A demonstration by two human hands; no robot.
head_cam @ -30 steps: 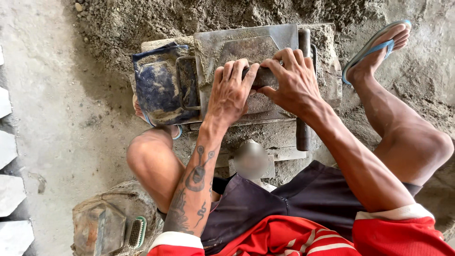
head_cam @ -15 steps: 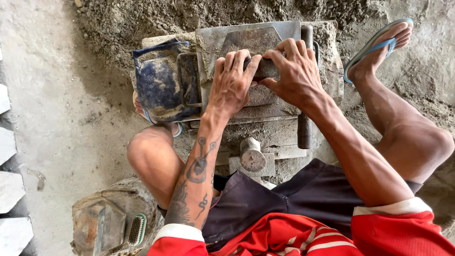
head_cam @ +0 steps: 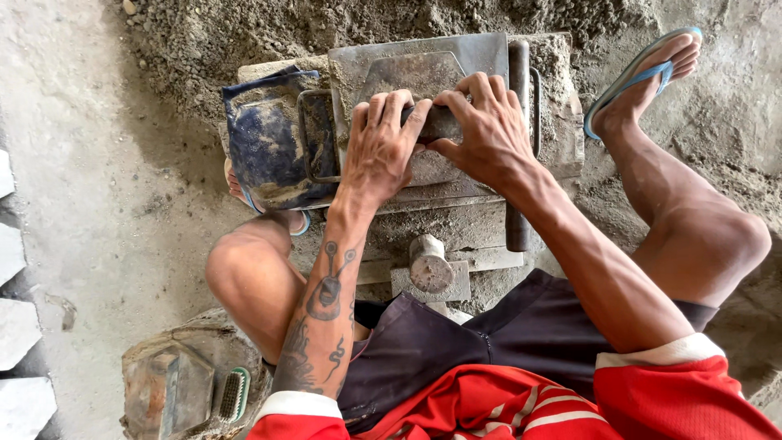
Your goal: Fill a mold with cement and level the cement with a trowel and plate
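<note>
Both my hands grip a short dark handle [head_cam: 437,122] on top of a grey metal press plate [head_cam: 423,69], which lies on a sand-caked metal mould [head_cam: 562,122]. My left hand [head_cam: 379,151] wraps the handle from the left with its fingers curled over it. My right hand [head_cam: 481,130] closes on it from the right, and the fingertips of the two hands almost touch. A dark bar [head_cam: 518,147] runs along the mould's right side towards me.
A dirty blue bag [head_cam: 265,143] lies against the mould's left side. A round-headed metal tamper [head_cam: 429,267] stands between my knees. A block with a small brush [head_cam: 234,395] sits at lower left, pale pavers [head_cam: 16,326] line the left edge, and sand [head_cam: 326,20] is heaped behind.
Both hands stay closed on the handle of the plate. Only the view has shifted slightly.
</note>
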